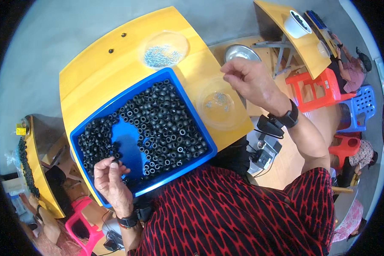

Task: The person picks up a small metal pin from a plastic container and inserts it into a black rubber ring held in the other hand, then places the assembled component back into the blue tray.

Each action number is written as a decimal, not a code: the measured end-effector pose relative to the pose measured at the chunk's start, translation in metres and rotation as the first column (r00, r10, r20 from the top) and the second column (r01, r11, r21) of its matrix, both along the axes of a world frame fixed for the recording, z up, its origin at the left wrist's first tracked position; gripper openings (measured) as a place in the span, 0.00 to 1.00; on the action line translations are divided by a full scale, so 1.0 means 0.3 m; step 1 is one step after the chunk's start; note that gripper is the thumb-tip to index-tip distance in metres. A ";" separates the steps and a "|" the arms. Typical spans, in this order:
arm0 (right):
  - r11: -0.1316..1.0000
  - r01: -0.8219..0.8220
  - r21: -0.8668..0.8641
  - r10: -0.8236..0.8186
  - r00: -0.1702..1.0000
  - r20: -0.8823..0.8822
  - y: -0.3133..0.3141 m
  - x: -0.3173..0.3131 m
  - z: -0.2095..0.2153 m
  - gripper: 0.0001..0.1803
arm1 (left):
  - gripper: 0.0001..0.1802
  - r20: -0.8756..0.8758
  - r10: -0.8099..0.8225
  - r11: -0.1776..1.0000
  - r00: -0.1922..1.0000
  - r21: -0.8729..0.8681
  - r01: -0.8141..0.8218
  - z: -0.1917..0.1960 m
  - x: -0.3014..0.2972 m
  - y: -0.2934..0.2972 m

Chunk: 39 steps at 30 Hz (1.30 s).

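A blue tray on the table holds a great many small black ring-shaped pieces. Over its near left corner, my left hand is closed, with a dark piece that looks like one of those rings between thumb and fingertips. Raised off the table's right edge, my right hand has its thumb and fingers pinched together; whatever they may hold is too small to see. Just below and left of it, a clear shallow bowl contains a few tiny silvery parts. Another clear bowl farther back carries a bigger heap of them.
Two black pieces lie loose at the far left of the yellow table. A metal bowl sits beyond its right edge. Red stools, a blue stool and other people at tables are to the right; another person is at lower left.
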State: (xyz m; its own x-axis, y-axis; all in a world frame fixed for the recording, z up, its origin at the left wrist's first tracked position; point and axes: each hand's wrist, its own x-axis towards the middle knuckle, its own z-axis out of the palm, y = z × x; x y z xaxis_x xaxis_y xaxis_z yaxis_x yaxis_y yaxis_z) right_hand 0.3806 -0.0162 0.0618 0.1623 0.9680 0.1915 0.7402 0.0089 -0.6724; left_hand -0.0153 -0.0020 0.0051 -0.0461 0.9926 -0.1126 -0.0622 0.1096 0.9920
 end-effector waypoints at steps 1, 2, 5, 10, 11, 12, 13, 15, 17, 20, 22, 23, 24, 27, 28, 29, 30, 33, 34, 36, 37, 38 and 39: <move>0.996 -0.085 -0.016 0.086 0.994 0.064 -0.007 0.016 -0.021 0.05 | 0.06 0.002 0.020 1.000 1.000 -0.006 -0.020 0.001 0.000 -0.002; 0.985 -0.171 -0.038 0.174 0.977 0.125 -0.015 0.028 -0.035 0.05 | 0.05 0.013 0.005 1.000 1.000 0.019 -0.005 -0.009 -0.008 0.002; 0.950 -0.270 -0.158 0.306 0.906 0.292 -0.048 0.032 -0.052 0.03 | 0.05 0.011 -0.006 1.000 1.000 0.006 0.006 -0.010 -0.001 0.008; 0.898 -0.323 -0.298 0.427 0.802 0.417 -0.062 0.020 -0.042 0.04 | 0.05 0.012 0.001 1.000 1.000 0.004 -0.001 -0.008 0.000 0.008; 0.879 -0.325 -0.348 0.459 0.774 0.437 -0.060 0.013 -0.037 0.05 | 0.05 0.014 0.003 1.000 1.000 0.002 -0.003 -0.007 -0.001 0.007; 0.878 -0.326 -0.350 0.461 0.772 0.437 -0.060 0.012 -0.040 0.05 | 0.05 0.016 0.005 1.000 1.000 0.000 -0.005 -0.005 0.000 0.007; 0.874 -0.318 -0.366 0.465 0.764 0.447 -0.059 0.012 -0.045 0.05 | 0.05 0.011 -0.004 1.000 1.000 0.004 0.004 -0.002 0.003 0.007; 0.869 -0.314 -0.383 0.473 0.754 0.456 -0.053 0.007 -0.051 0.06 | 0.05 0.007 -0.007 1.000 1.000 0.007 0.007 0.001 0.005 0.006; 0.869 -0.296 -0.396 0.465 0.759 0.455 -0.044 -0.004 -0.056 0.06 | 0.06 0.016 -0.001 1.000 1.000 0.009 0.001 0.002 0.005 0.003; 0.852 -0.325 -0.409 0.492 0.765 0.417 -0.037 -0.006 -0.085 0.06 | 0.07 0.020 0.015 1.000 1.000 -0.014 -0.015 0.009 0.013 0.005; 0.849 -0.329 -0.414 0.493 0.776 0.394 -0.034 -0.017 -0.093 0.06 | 0.08 0.011 0.014 1.000 1.000 -0.017 -0.014 0.008 0.013 0.005; 0.847 -0.328 -0.418 0.489 0.789 0.372 -0.033 -0.022 -0.096 0.06 | 0.08 0.003 0.007 1.000 1.000 -0.019 -0.007 0.007 0.013 0.004; 0.846 -0.331 -0.418 0.492 0.787 0.373 -0.030 -0.024 -0.103 0.06 | 0.08 0.003 0.011 1.000 1.000 -0.019 -0.011 0.006 0.011 0.005; 0.853 -0.295 -0.431 0.476 0.779 0.408 -0.023 -0.032 -0.111 0.06 | 0.08 0.018 -0.021 1.000 1.000 -0.011 0.021 0.000 0.006 0.007; 0.847 -0.294 -0.443 0.485 0.768 0.419 -0.020 -0.036 -0.107 0.06 | 0.08 0.020 -0.023 1.000 1.000 -0.012 0.023 -0.003 0.006 0.009; 0.842 -0.291 -0.454 0.494 0.756 0.430 -0.017 -0.040 -0.105 0.05 | 0.08 0.023 -0.025 1.000 0.999 -0.012 0.026 -0.007 0.005 0.010; 0.841 -0.297 -0.452 0.497 0.754 0.429 -0.013 -0.043 -0.106 0.05 | 0.08 0.020 -0.020 1.000 1.000 -0.010 0.020 -0.006 0.001 0.007; 0.839 -0.282 -0.466 0.497 0.745 0.444 -0.009 -0.048 -0.119 0.06 | 0.08 0.032 -0.013 1.000 0.999 -0.016 0.014 -0.006 -0.007 0.005; 0.855 -0.298 -0.425 0.478 0.770 0.423 -0.014 -0.048 -0.123 0.06 | 0.08 0.029 -0.011 1.000 1.000 -0.017 0.012 -0.008 -0.006 0.007; 0.870 -0.313 -0.382 0.461 0.791 0.402 -0.022 -0.043 -0.116 0.05 | 0.08 0.028 -0.007 1.000 1.000 -0.017 0.007 -0.012 -0.004 0.009; 0.881 -0.341 -0.328 0.442 0.840 0.315 -0.025 -0.039 -0.102 0.05 | 0.08 0.032 -0.004 1.000 0.999 -0.029 0.005 -0.016 -0.005 0.009; 0.891 -0.362 -0.272 0.425 0.878 0.222 -0.027 -0.038 -0.088 0.05 | 0.08 0.037 -0.002 0.999 0.999 -0.040 0.003 -0.017 -0.005 0.009; 0.890 -0.367 -0.270 0.429 0.875 0.224 -0.029 -0.041 -0.076 0.05 | 0.08 0.037 0.004 0.999 0.999 -0.038 -0.003 -0.014 -0.005 0.009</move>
State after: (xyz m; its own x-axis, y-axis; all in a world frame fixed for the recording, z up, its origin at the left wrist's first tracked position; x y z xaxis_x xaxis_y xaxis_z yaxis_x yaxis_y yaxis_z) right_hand 0.3683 -0.0248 0.0390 -0.2739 0.9606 -0.0462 0.8564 0.2218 -0.4663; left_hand -0.0168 0.0006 0.0009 -0.0446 0.9874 -0.1520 -0.0998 0.1470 0.9841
